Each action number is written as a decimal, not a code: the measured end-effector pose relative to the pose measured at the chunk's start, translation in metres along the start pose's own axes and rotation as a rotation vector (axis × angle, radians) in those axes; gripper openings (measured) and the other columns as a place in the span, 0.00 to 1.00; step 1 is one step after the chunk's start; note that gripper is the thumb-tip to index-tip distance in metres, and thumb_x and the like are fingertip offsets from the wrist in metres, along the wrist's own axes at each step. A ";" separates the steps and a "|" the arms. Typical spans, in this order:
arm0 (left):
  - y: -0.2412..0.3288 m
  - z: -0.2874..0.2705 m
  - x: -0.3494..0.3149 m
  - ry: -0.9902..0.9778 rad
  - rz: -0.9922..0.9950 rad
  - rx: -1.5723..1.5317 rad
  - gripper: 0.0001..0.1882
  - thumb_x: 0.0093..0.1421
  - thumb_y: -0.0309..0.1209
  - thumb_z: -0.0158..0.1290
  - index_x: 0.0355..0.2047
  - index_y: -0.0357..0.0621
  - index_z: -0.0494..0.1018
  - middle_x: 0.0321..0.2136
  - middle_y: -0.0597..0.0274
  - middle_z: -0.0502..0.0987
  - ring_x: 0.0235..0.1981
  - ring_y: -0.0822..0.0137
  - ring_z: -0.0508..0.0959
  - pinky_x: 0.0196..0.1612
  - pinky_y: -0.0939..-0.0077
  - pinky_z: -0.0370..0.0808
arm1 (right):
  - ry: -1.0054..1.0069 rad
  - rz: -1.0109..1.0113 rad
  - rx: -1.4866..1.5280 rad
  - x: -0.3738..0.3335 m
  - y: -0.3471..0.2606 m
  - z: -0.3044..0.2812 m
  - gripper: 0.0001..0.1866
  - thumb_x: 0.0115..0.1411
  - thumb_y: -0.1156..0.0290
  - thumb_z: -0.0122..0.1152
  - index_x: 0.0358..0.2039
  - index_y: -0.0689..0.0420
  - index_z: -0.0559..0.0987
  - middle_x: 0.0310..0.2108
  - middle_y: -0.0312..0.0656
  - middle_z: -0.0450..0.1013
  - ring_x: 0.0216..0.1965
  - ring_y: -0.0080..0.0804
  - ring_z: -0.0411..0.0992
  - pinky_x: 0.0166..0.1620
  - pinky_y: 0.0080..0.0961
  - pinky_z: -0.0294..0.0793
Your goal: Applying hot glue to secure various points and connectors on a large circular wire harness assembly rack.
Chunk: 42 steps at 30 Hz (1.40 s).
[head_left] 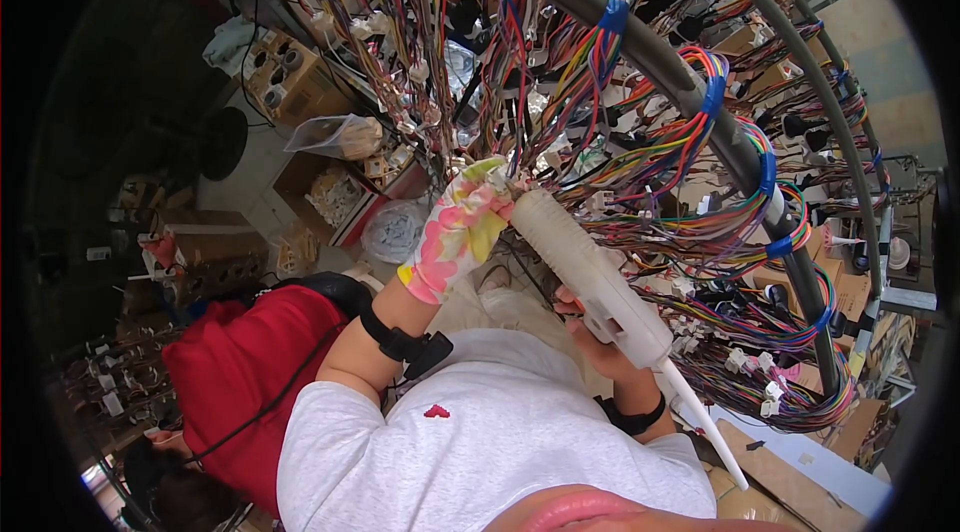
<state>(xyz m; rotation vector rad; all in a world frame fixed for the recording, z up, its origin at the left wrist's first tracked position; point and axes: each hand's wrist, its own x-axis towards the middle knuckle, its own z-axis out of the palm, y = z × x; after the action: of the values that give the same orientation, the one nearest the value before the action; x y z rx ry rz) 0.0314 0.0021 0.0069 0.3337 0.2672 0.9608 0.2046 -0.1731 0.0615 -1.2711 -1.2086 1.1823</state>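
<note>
Bright, even daylight; sharp centre; fisheye bending and black vignette at the rim.

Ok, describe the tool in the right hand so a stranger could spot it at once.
Start at the curved grey rail hung with coloured wire bundles. Below it, at the picture's centre, the right hand grips a white glue gun, its tip beside the flower-patterned glove on the left hand. It is the one plain white, bulky shape among thin coloured wires.

A person in a red top [235, 372] sits low at the left. Behind them stand open cardboard boxes [290, 82] of small parts, a clear plastic bag [335, 135] and a round black fan [222, 143], with flattened cardboard [790, 477] lying at the lower right
</note>
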 end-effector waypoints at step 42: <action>0.013 0.006 0.000 0.091 -0.203 -0.040 0.25 0.62 0.37 0.49 0.57 0.41 0.63 0.48 0.56 0.74 0.34 0.72 0.74 0.46 0.76 0.70 | 0.030 -0.035 0.144 -0.009 0.010 -0.003 0.27 0.55 0.85 0.56 0.56 0.64 0.65 0.48 0.48 0.72 0.46 0.33 0.74 0.46 0.25 0.75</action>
<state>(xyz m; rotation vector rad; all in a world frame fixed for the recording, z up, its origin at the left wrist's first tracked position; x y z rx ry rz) 0.0236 0.0084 0.0173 0.2215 0.3572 0.7809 0.2082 -0.1822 0.0518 -1.1516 -1.0993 1.1984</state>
